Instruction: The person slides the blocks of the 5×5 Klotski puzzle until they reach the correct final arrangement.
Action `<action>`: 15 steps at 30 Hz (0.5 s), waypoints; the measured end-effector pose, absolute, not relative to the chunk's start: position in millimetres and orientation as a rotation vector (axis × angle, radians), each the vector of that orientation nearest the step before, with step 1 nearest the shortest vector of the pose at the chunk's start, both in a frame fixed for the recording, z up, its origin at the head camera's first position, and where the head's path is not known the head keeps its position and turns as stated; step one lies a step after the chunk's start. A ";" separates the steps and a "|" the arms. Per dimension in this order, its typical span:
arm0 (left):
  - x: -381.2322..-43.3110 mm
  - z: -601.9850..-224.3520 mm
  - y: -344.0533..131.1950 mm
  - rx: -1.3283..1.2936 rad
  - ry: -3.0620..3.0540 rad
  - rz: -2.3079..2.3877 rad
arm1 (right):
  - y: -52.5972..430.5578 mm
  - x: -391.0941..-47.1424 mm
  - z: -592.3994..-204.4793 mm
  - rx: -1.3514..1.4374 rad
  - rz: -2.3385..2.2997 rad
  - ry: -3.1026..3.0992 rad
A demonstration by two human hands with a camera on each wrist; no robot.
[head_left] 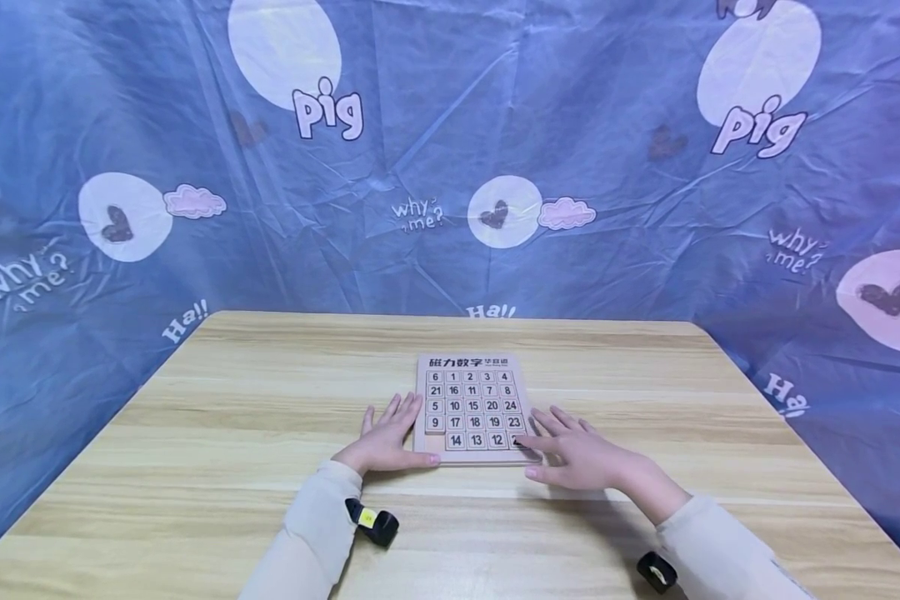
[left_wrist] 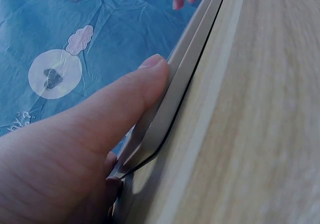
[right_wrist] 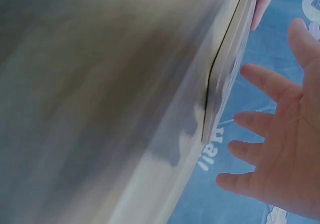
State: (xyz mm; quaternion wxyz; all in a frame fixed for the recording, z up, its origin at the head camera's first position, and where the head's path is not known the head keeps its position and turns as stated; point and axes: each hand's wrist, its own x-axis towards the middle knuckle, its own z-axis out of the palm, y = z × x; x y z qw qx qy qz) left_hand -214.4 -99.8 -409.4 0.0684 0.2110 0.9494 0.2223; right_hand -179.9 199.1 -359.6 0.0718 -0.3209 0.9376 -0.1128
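A light wooden number puzzle board (head_left: 476,457) lies flat on the table, with Chinese lettering above its rows of numbered tiles (head_left: 473,406). The slot at its lower left has no tile. My left hand (head_left: 385,442) rests at the board's left side, fingers spread along the edge and thumb at the lower left corner; the left wrist view shows that thumb (left_wrist: 145,83) against the board's edge. Over the lower right tile reaches the index finger of my right hand (head_left: 581,454), partly covering its number. In the right wrist view the right hand's fingers (right_wrist: 255,124) are spread apart.
The wood-grain table (head_left: 270,375) extends around the board on all sides. Behind it hangs a blue printed cloth (head_left: 420,150). A black strap device sits on each wrist, the left one (head_left: 375,523) with a yellow label.
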 end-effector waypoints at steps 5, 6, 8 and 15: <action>-214.2 -409.6 -99.8 0.634 2.857 0.669 | 204.0 -177.8 -364.0 -0.959 -0.365 2.816; -214.1 -409.6 -99.7 0.634 2.856 0.670 | 204.2 -177.5 -364.5 -0.959 -0.373 2.816; -213.9 -409.2 -99.6 0.633 2.853 0.676 | 203.9 -177.3 -365.1 -0.964 -0.383 2.815; -213.0 -407.2 -99.9 0.628 2.853 0.688 | 197.7 -178.6 -364.4 -1.005 -0.404 2.807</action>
